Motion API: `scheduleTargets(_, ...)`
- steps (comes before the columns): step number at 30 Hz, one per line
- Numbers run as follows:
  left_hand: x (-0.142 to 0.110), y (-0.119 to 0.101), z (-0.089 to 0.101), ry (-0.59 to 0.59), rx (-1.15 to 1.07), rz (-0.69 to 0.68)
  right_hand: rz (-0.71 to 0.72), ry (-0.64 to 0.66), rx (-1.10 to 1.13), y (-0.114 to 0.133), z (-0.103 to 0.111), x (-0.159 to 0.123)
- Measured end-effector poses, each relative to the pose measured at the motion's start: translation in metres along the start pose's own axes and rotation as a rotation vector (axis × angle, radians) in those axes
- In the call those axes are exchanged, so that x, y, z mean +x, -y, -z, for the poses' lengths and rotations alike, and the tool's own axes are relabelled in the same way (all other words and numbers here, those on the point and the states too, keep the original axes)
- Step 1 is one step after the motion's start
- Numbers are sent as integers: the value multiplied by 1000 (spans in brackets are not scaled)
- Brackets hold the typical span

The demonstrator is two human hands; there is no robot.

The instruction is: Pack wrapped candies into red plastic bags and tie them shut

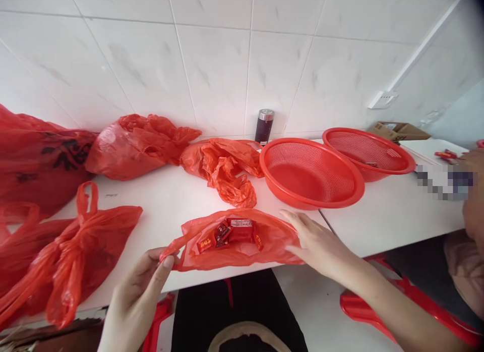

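A thin red plastic bag [242, 258] lies on the white table in front of me with its mouth spread open. Inside it are several small red and dark wrapped packets [223, 233] and a larger red packet [242, 232] with a white printed label. My left hand [141, 281] pinches the bag's left handle between thumb and fingers. At the bag's right end is my right hand [321, 243], its fingers stretched and apart, against the rim of the bag. The thumb of that hand is slightly blurred.
Tied red bags [75, 261] crowd the left side. Crumpled red bags [227, 165] lie by the wall. A dark flask [264, 127] stands behind two red mesh baskets [313, 173]. Another person's arm [474, 190] is at the far right, near a cardboard box [401, 131].
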State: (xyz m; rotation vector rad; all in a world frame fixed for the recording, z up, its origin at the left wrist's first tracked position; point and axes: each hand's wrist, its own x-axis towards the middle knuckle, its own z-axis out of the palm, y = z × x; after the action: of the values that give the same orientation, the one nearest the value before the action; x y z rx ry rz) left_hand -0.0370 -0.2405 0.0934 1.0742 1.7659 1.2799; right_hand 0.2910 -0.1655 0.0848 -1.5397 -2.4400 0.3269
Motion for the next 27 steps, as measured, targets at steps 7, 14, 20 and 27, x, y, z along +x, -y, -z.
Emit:
scheduleTargets(7, 25, -11, 11, -60, -360, -103, -90, 114, 539, -15, 92, 18)
scheduleTargets(14, 31, -78, 12, -213, -541, -434, 214, -50, 519, 42, 150, 66)
scheduleTargets(20, 39, -102, 29, -21, -572, -565, 387, -144, 481, 70, 165, 80)
scheduleTargets(27, 41, -125, 23, 624, 29, -452, 741, -4, 607, 145, 147, 102)
